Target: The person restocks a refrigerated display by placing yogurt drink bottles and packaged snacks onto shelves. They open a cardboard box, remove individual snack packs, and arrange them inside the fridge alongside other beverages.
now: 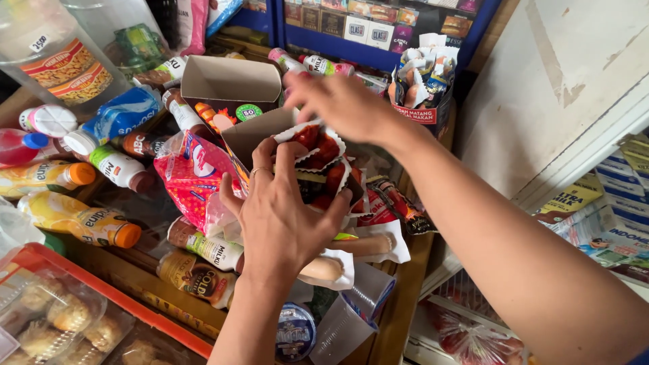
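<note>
My left hand is spread over a bundle of small red-and-white snack packets, its fingers pressing on them from the near side. My right hand reaches in from the right and grips the top of the same bundle. The packets lean against an open cardboard box whose flaps stand up behind them. Two sausages in white wrappers lie just below the bundle. My left hand hides part of the packets.
Drink bottles lie in rows at the left, beside a red snack bag. A carton of wrapped sausages stands at the back right. A plastic tub of pastries sits at the lower left, boxed goods at the right.
</note>
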Demonstrator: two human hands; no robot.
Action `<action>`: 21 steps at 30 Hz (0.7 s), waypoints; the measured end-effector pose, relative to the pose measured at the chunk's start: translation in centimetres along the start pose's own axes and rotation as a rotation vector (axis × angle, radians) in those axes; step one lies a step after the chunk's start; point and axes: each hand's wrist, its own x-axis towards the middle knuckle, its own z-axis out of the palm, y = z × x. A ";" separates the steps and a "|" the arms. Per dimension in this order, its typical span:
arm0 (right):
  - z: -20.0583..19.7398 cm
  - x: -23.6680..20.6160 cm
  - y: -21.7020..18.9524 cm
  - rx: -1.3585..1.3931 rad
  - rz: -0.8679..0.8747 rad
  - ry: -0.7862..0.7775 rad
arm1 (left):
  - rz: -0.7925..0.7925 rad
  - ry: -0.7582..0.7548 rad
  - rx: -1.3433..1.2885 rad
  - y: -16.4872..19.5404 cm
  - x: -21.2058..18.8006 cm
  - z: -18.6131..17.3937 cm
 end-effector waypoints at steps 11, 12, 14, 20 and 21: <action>2.3 -1.8 11.8 0.211 0.506 -0.057 | 0.024 0.029 -0.039 -0.4 0.0 0.5; 3.3 -1.7 13.0 0.155 0.551 -0.098 | 0.031 0.036 -0.044 -0.5 0.0 0.6; 5.4 -2.2 15.6 0.258 0.609 -0.106 | 0.054 0.058 -0.040 -0.6 0.0 0.8; 11.5 -2.0 21.9 0.228 0.357 0.071 | 0.083 0.079 -0.031 -1.0 0.1 1.2; 12.0 -1.9 22.5 0.080 0.265 0.123 | 0.093 0.087 -0.029 -1.1 0.2 1.3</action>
